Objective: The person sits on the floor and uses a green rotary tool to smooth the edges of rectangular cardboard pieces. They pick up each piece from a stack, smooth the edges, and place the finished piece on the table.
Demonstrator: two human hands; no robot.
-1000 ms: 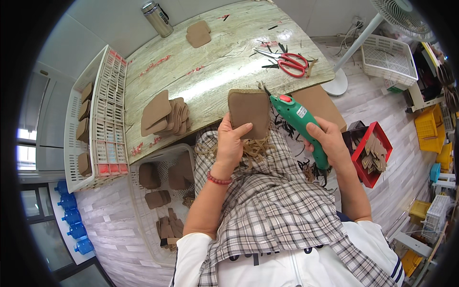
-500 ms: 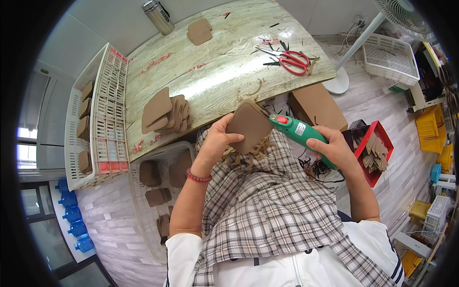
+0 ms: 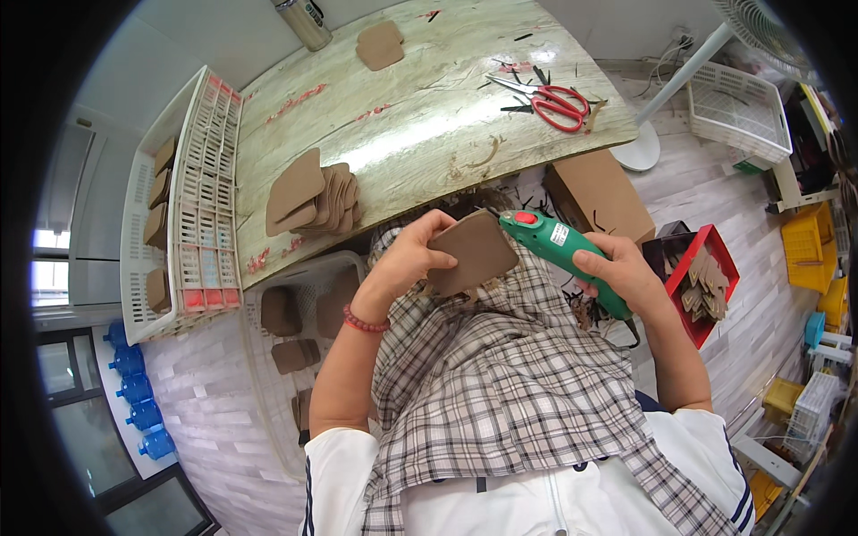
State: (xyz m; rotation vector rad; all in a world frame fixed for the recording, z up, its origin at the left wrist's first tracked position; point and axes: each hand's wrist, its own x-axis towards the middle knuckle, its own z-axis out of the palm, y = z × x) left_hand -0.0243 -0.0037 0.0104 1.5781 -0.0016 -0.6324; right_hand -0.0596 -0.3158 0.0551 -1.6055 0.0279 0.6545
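Note:
My left hand (image 3: pixel 410 261) pinches a flat brown piece with rounded corners (image 3: pixel 475 256) between thumb and fingers, above my lap. The piece looks like thick leather or board. Wrapped in my right hand (image 3: pixel 627 273) is a green handheld power tool (image 3: pixel 556 243) with a red switch. Its narrow tip lies close to the piece's upper right corner; whether they touch I cannot tell. Curled brown trimmings lie on the plaid apron (image 3: pixel 500 393), partly hidden under the piece. A stack of similar brown pieces (image 3: pixel 308 198) stands on the table (image 3: pixel 402 116) to the left.
Red-handled scissors (image 3: pixel 556 105) lie among dark scraps at the table's right. More pieces sit in a white basket (image 3: pixel 207 196) and a pale crate (image 3: pixel 350 266) on the left. A red box (image 3: pixel 726 253) of brown pieces and a cardboard box (image 3: pixel 612 192) are on the right.
The brown piece has turned in my left hand and now hides most of the trimmings that hung below it. The tool's tip stays near its upper right part. The view has shifted slightly.

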